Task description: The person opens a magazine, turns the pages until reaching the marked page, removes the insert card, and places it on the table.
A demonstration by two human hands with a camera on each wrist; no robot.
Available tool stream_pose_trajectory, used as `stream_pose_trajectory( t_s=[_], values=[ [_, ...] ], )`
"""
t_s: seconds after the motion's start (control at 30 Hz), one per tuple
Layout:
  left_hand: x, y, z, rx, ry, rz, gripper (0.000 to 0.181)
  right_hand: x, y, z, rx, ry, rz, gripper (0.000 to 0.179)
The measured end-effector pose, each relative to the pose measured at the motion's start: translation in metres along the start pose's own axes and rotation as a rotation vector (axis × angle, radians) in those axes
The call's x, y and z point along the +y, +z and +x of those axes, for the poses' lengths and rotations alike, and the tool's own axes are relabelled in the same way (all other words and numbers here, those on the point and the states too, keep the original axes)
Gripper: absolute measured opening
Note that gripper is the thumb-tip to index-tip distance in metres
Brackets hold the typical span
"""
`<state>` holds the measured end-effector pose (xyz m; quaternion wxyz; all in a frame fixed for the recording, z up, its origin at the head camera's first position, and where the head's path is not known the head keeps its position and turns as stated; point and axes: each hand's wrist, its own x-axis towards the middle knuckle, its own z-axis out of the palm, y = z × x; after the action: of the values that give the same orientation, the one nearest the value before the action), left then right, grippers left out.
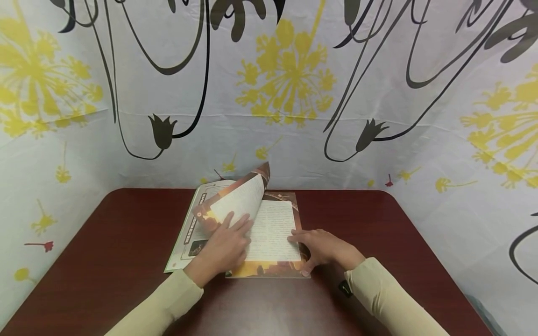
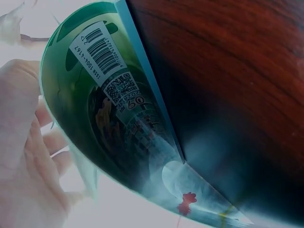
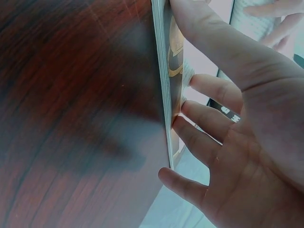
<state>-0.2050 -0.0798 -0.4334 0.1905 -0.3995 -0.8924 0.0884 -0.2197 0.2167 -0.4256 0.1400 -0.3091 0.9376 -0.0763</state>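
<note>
An open magazine lies on the table, its right page white with lines of text and an orange-brown border. A loose page is lifted and curls over toward the left, its far corner bent upward. My left hand rests on this page with fingers spread. In the left wrist view, the green outer cover bows upward, showing a barcode. My right hand touches the right edge of the magazine, fingertips on the page and thumb by the lower corner. The right wrist view shows its fingers extended along the page edges.
The dark red wooden table reaches back to a pale cloth backdrop with yellow and grey plant prints. Something small and dark shows under the right sleeve cuff.
</note>
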Motion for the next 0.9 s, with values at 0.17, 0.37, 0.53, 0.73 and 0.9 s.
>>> stream_pose_trajectory(
  t_s=[0.17,0.37,0.53,0.73,0.9],
  values=[
    [0.0016,0.0007,-0.0013,-0.031,-0.029,0.003,0.015,0.0005,0.0010,0.0003,0.000,0.001,-0.004,0.088],
    [0.0036,-0.0030,-0.0021,-0.125,-0.120,-0.068,0.021,0.0008,0.0013,0.0000,-0.003,-0.002,0.004,0.087],
    [0.0042,-0.0048,-0.0032,-0.168,-0.182,-0.099,0.026,0.0003,0.0002,0.0001,-0.010,0.002,0.006,0.087],
    [0.0035,-0.0061,-0.0051,-0.204,-0.236,-0.133,0.032,0.0008,0.0001,-0.0001,-0.015,0.010,0.015,0.088],
    [0.0020,-0.0036,-0.0061,-0.190,-0.253,-0.153,0.028,0.0012,0.0008,-0.0003,-0.012,0.011,0.015,0.088]
  ],
)
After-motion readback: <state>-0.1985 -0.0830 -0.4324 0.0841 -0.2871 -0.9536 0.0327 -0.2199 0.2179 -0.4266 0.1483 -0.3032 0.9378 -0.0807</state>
